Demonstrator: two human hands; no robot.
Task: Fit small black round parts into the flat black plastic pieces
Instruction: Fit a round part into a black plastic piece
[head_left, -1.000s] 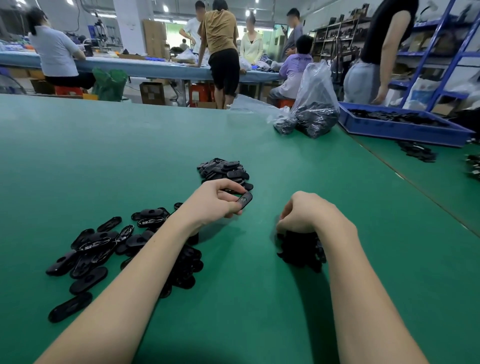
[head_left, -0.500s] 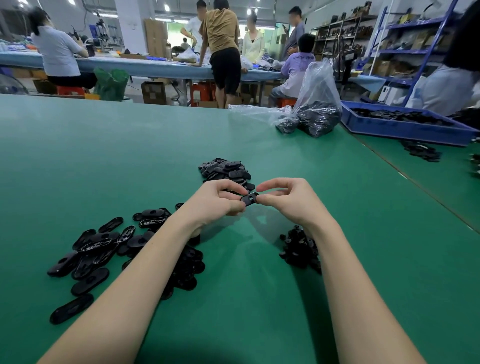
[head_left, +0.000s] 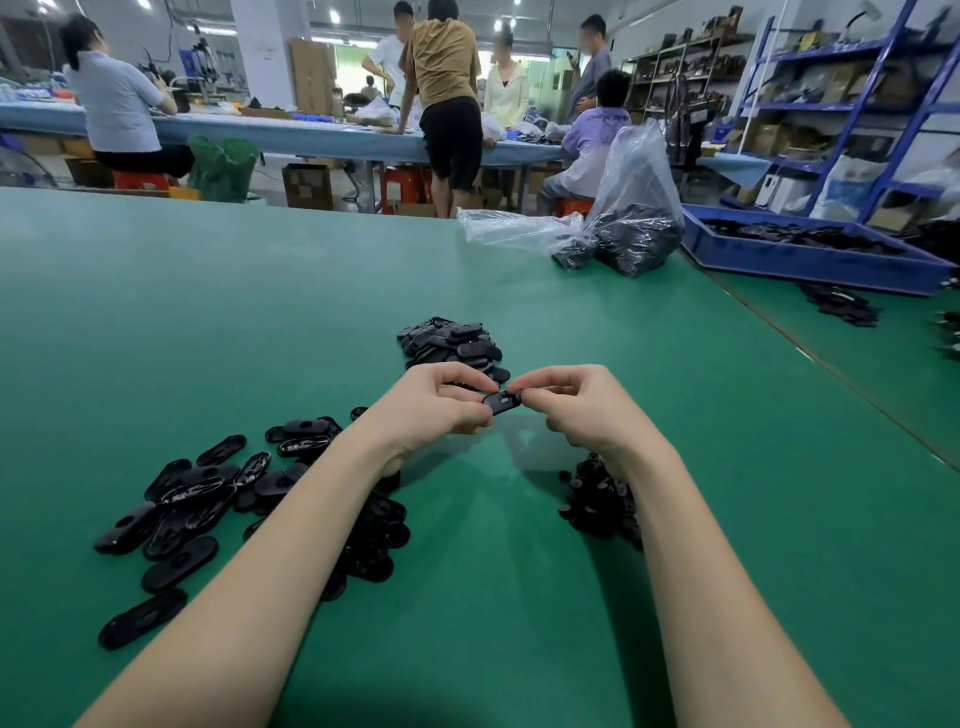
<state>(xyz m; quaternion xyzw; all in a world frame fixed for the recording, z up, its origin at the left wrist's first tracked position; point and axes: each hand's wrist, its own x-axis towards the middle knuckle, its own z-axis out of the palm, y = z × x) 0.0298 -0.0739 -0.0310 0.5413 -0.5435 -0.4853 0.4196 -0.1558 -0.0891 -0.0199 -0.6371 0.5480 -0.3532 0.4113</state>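
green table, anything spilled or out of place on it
Nothing stands out. Loose flat pieces lie left, a neater pile sits ahead, round parts are heaped right, and both hands hold one piece.

Place: a small factory assembly floor.
Work surface: long green table (head_left: 208, 312) heaped with black plastic pieces (head_left: 452, 343).
Stock: clear bags (head_left: 636, 208) of parts, blue tray (head_left: 810, 260).
Storage: blue shelving (head_left: 841, 109) holding boxes.
Staff: workers (head_left: 447, 104) around another bench (head_left: 291, 132).
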